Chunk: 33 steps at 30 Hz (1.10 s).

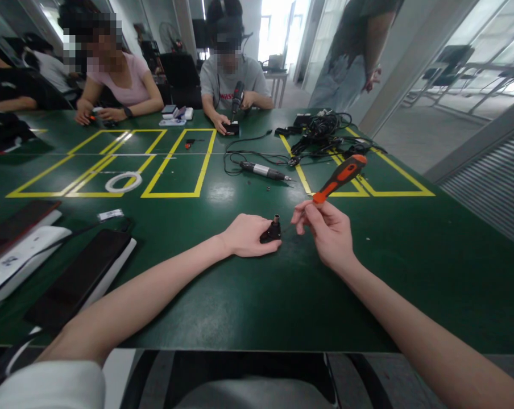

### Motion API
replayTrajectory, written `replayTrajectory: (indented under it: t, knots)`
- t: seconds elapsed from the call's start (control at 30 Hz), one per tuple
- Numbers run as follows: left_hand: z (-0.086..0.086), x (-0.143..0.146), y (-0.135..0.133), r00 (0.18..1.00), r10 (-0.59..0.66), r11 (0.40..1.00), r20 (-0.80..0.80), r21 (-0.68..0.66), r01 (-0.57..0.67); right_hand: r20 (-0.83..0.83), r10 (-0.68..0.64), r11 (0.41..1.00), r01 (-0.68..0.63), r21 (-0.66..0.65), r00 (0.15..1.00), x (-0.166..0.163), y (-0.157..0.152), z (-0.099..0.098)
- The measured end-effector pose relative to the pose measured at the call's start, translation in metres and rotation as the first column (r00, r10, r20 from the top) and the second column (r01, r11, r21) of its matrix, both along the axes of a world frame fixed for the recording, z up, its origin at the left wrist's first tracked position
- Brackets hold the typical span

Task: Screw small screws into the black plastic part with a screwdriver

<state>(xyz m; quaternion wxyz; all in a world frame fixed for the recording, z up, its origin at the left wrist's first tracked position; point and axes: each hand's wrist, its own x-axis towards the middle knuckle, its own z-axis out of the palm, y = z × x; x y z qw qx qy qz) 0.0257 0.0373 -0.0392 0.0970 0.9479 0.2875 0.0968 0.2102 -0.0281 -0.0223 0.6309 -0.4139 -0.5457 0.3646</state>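
Observation:
My left hand (251,236) rests on the green table, closed around a small black part (274,232) with a metal cylinder standing up from its top. To the right of it, my right hand (327,227) pinches a screwdriver (340,179) low down near its shaft. The screwdriver's orange and black handle points up and to the right. Its thin shaft slants down toward the black part; whether the tip touches it I cannot tell. Beyond both hands lies a corded electric screwdriver (263,171), grey and black, with its bit toward the right.
A heap of black cables (325,133) lies at the back right. A white ring (123,182) sits among yellow tape outlines. Phones and a white power strip (22,258) are at the left. Across the table a person (235,79) holds a power drill; another person (120,85) sits beside.

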Motion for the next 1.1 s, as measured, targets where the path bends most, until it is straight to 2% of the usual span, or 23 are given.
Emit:
replayTrajectory:
  t: [0.07,0.17,0.27,0.37,0.47,0.8,0.93,1.1]
  knots:
    - [0.000,-0.001,0.002,1.000,0.002,0.999,0.016,-0.036,-0.001,0.053,-0.070,0.997,0.068,0.033,0.996,0.001,0.000,0.000]
    - [0.000,-0.003,0.005,0.999,0.002,0.992,0.051,-0.123,0.004,0.235,-0.108,0.994,0.101,0.042,0.966,0.003,0.001,-0.001]
    - [0.001,-0.006,0.006,0.996,0.001,0.981,0.093,-0.194,0.017,0.436,-0.011,1.000,0.009,0.008,0.900,0.006,0.003,-0.004]
    - [0.002,-0.007,0.006,0.988,0.032,0.963,0.150,-0.269,0.010,0.533,0.112,0.994,-0.098,-0.055,0.839,0.008,0.004,-0.006]
    - [0.002,-0.009,0.006,0.982,0.057,0.940,0.182,-0.341,0.008,0.548,0.165,0.986,-0.130,-0.102,0.820,0.009,0.004,-0.007]
    - [0.002,-0.008,0.006,0.978,0.012,0.952,0.206,-0.300,0.051,0.507,0.193,0.978,-0.119,-0.174,0.840,0.008,0.005,-0.007]
    - [0.001,-0.006,0.007,0.981,0.012,0.958,0.191,-0.282,0.043,0.552,0.186,0.981,-0.122,-0.150,0.813,0.008,0.005,-0.008]
    - [-0.001,-0.006,0.006,0.979,0.062,0.960,0.193,-0.282,-0.005,0.665,0.120,0.992,-0.110,-0.056,0.737,0.008,0.002,-0.011]
